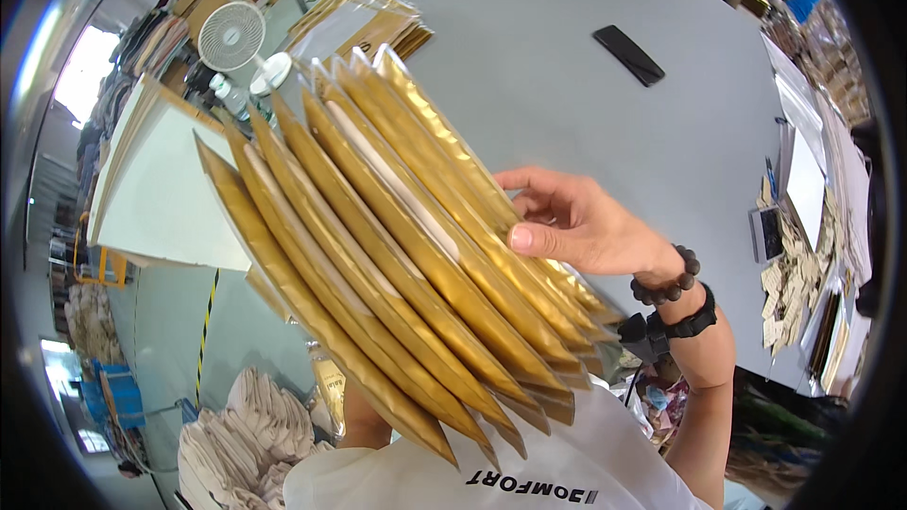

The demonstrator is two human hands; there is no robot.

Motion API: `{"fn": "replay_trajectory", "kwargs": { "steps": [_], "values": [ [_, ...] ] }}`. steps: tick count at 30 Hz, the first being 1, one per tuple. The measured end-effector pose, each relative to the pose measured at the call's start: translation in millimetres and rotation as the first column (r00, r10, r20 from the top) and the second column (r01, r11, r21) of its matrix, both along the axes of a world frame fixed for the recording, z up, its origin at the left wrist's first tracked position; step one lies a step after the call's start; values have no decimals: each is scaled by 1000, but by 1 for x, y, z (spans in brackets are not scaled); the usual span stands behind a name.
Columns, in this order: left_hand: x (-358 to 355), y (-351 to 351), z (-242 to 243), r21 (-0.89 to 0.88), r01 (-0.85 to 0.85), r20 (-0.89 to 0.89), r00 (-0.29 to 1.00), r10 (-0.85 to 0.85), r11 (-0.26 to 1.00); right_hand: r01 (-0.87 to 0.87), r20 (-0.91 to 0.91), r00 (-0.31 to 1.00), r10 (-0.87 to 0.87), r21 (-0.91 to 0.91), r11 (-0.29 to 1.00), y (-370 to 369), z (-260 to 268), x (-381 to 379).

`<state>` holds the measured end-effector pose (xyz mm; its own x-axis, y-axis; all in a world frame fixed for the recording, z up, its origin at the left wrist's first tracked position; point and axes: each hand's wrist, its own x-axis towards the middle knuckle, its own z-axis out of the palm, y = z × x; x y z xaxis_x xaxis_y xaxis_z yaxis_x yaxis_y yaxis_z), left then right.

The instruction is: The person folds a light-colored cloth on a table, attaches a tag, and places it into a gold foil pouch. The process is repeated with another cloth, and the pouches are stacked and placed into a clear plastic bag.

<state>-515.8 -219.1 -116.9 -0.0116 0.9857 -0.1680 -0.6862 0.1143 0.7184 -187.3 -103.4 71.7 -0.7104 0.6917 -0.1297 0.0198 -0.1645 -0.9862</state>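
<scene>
A fanned row of several flat gold plastic packets (425,248), clear along their edges, fills the middle, held up in front of my white shirt (538,460). Pale strips show between some of them. My right hand (560,223) is at the right side of the row, its thumb tip against the packet edges and its index finger at the outermost packet. Its other fingers are half curled; whether it grips a packet is unclear. Dark beads and a black strap circle that wrist. My left hand is out of view behind the packets; only part of the forearm (365,421) shows below them.
On the grey table (524,106) lie a black phone (628,55), a stack of gold packets (390,25) and, at the right, loose tags (786,290) with papers. A white fan (232,35), bottle (230,93) and white board (170,191) stand left. Folded cloth (241,432) sits lower left.
</scene>
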Motion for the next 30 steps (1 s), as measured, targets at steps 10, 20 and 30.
{"fn": "replay_trajectory", "kwargs": {
  "steps": [10, 20, 30],
  "values": [
    [38, 29, 4, -26, 153, 3, 988, -153, 988, 295, -6, 954, -298, 165, 941, -32, -48, 44],
    [47, 36, 9, -37, 188, -17, 982, -188, 982, 360, 95, 919, -382, 192, 913, -38, -37, 52],
    [48, 41, 17, -23, 203, -15, 979, -204, 979, 362, 227, 874, -430, 288, 887, -38, -20, 41]
  ]
}}
